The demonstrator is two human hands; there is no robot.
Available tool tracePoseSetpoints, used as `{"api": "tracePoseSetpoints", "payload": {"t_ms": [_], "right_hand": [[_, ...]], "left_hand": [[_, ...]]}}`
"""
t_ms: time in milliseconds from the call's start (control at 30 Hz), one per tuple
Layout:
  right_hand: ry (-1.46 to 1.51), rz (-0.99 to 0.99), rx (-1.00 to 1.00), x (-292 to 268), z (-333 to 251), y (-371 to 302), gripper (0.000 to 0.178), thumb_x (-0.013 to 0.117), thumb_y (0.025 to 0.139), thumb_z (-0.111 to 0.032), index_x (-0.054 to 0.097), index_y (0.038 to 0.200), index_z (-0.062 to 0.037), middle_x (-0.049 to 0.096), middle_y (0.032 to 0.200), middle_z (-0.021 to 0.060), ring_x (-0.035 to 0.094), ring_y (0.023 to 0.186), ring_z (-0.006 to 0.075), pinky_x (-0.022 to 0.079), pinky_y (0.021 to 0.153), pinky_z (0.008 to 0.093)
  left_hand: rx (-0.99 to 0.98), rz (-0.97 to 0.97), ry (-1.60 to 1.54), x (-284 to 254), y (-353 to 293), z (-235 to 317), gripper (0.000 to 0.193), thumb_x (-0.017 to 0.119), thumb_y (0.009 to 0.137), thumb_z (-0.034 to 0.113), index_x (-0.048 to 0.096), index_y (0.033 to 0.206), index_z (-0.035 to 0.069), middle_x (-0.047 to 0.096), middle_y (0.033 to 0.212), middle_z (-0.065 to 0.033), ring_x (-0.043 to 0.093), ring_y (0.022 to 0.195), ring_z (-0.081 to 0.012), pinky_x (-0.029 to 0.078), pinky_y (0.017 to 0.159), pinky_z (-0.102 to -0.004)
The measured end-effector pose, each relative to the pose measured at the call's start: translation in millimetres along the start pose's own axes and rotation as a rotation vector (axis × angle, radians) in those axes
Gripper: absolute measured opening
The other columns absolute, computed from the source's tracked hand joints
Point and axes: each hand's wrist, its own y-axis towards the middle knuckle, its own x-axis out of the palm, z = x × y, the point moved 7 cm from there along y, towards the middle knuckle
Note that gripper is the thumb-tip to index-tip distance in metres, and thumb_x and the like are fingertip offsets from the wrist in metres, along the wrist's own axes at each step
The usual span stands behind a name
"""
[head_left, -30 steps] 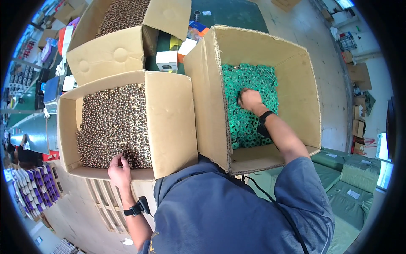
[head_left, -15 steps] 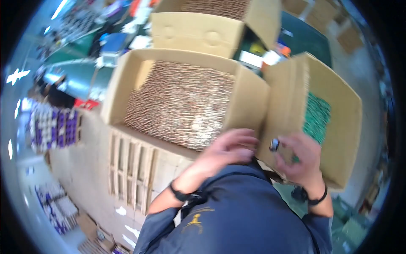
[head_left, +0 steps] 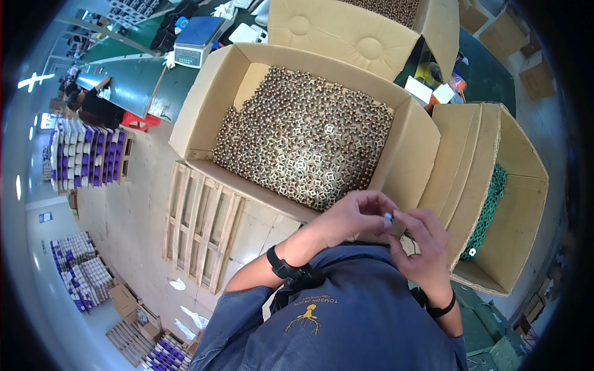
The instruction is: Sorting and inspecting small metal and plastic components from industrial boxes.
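My left hand and my right hand meet in front of my body, beside the near right corner of a large cardboard box. Fingers on both hands are closed in a pinch round a small shiny part, silvery with a bluish end; fingertips cover most of it. Many small bronze-coloured metal pieces, openwork with rounded knobs, lie spread in that box. To the right of my right hand, a tilted cardboard box holds green pieces, with one pale ring-like piece among them.
Another carton with brown pieces stands behind. A blue-topped scale sits on the green table. Wooden pallets lie at left, near stacked purple and white trays. A person in black is at the far left.
My right hand has moved left with the small shiny part, and my left hand has come to meet it, its loose fingers closing. The view has shifted, and the boxes appear lower and farther right.
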Motion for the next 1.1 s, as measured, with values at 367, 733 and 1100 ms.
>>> {"api": "tracePoseSetpoints", "payload": {"t_ms": [367,733,1100], "right_hand": [[-0.774,0.256,0.641,-58.3,171.1,-106.7,0.068,0.074,0.09,-0.031,0.045,0.144,-0.0007,0.048,0.142,0.024,0.045,0.132,0.0426,0.038,0.11,0.0482],[-0.683,0.301,0.885,-55.4,168.4,-103.6,0.061,0.068,0.093,-0.041,0.053,0.136,-0.0013,0.065,0.125,0.0228,0.061,0.117,0.0389,0.049,0.097,0.0434],[-0.679,0.287,0.878,-55.1,166.2,-97.1,0.047,0.07,0.092,-0.036,0.061,0.121,0.0008,0.068,0.113,0.0236,0.064,0.108,0.0413,0.05,0.091,0.0452]], "left_hand": [[0.284,0.84,1.86,-294.1,-55.2,228.3,0.032,0.071,0.074,0.012,0.072,0.106,0.01,0.072,0.101,-0.0124,0.065,0.095,-0.0349,0.054,0.088,-0.0421],[-0.021,0.426,2.515,-367.2,-0.6,222.9,0.042,0.066,0.076,0.006,0.065,0.117,0.013,0.073,0.104,-0.0079,0.061,0.11,-0.0273,0.044,0.095,-0.0379],[-0.241,0.393,2.367,-395.4,4.6,221.8,0.074,0.066,0.07,0.0,0.05,0.142,0.009,0.072,0.112,-0.0101,0.062,0.111,-0.0335,0.045,0.099,-0.0415]]}}
